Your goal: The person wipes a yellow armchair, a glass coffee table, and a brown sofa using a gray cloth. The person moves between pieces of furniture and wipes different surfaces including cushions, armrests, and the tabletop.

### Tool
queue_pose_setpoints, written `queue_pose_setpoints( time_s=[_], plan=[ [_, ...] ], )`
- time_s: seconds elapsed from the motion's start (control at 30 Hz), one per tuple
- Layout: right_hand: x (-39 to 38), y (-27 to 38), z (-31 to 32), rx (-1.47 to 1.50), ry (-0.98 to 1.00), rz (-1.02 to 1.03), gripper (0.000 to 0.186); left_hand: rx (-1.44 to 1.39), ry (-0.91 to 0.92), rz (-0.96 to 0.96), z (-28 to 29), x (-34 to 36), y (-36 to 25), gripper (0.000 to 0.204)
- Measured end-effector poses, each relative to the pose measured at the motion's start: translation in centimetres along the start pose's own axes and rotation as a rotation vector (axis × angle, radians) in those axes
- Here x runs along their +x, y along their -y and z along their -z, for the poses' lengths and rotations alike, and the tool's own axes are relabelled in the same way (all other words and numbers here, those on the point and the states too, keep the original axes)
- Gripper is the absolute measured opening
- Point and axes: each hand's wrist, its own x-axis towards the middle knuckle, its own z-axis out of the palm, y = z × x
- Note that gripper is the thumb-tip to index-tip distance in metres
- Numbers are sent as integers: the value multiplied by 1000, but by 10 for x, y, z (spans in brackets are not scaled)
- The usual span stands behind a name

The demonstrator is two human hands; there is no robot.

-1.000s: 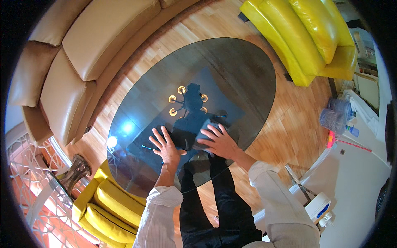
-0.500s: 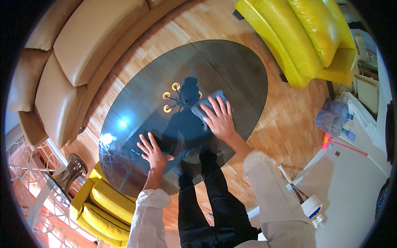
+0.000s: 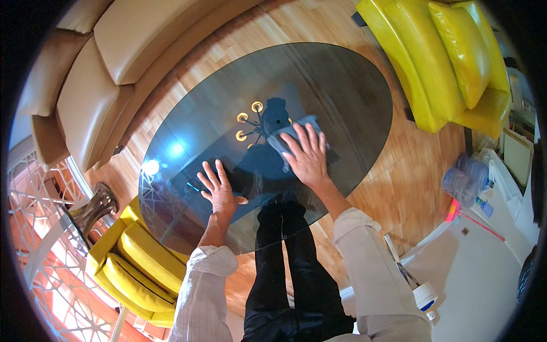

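An oval dark glass table (image 3: 347,80) reflects a lamp with several rings and a bright bluish light. My left hand (image 3: 221,195) is spread on the glass left of the middle, empty, fingers apart. My right hand (image 3: 307,157) lies flat with fingers spread on a grey cloth (image 3: 276,142), pressing it against the glass right of the middle.
A tan sofa (image 3: 114,57) curves along the upper left. A yellow seat (image 3: 433,68) is at upper right, another (image 3: 131,262) at lower left beside a white lattice screen (image 3: 43,239). Plastic water jugs (image 3: 461,182) and a red-handled tool (image 3: 478,222) sit on the right.
My right hand has moved forward, away from me, with the cloth toward the upper middle of the glass. My left hand stays spread on the left part. The view has shifted slightly.
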Motion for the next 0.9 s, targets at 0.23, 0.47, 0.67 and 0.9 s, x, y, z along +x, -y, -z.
queue_pose_setpoints(
  time_s=[0.23, 0.47, 0.67, 0.9],
  plan=[
    [-45, 38, -22, 20, 48, 91, 57, 116, -14, 33, 3, 0, -15, 157],
    [86, 23, -2, -93, 34, 85, 56, -55, -30, 39, 12, 7, -92, 158],
    [10, 7, -3, -115, 41, -16, 61, -71, 3, 77, 6, 14, -94, 163],
    [79, 40, -9, -66, 63, 103, 61, -102, 8, 90, 3, 17, -97, 165]
  ],
)
